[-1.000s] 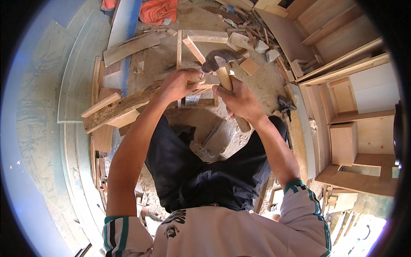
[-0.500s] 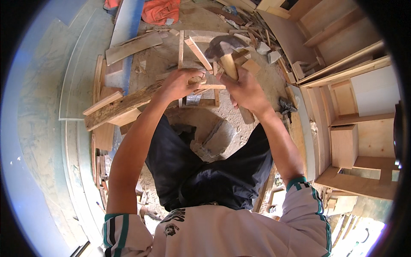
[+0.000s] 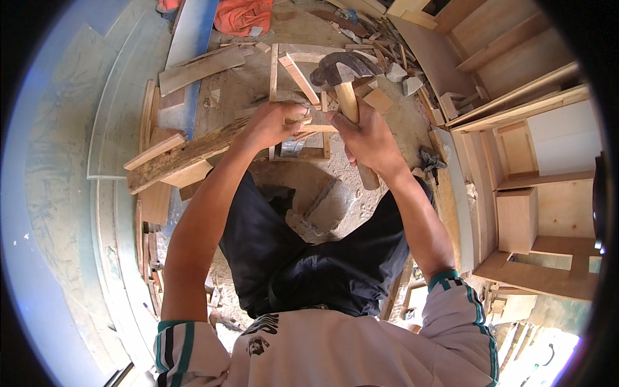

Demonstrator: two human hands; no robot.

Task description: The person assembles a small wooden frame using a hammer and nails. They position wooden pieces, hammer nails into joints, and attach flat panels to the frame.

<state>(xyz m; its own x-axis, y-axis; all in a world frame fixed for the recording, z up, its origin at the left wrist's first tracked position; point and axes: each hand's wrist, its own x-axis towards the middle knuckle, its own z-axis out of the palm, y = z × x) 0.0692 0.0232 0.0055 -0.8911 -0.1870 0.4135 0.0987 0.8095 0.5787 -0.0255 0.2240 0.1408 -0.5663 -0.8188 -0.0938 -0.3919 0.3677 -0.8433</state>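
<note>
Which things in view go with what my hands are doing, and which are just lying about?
Likely in use:
- hammer, held in the right hand
- wooden frame, near the left hand

Apparently just lying about:
- orange cloth
- square offcut
- grey board

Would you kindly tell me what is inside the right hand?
The right hand grips a hammer; its dark head and both ends of its wooden handle show. The handle's middle is covered; anything else within the grip cannot be seen.
</note>
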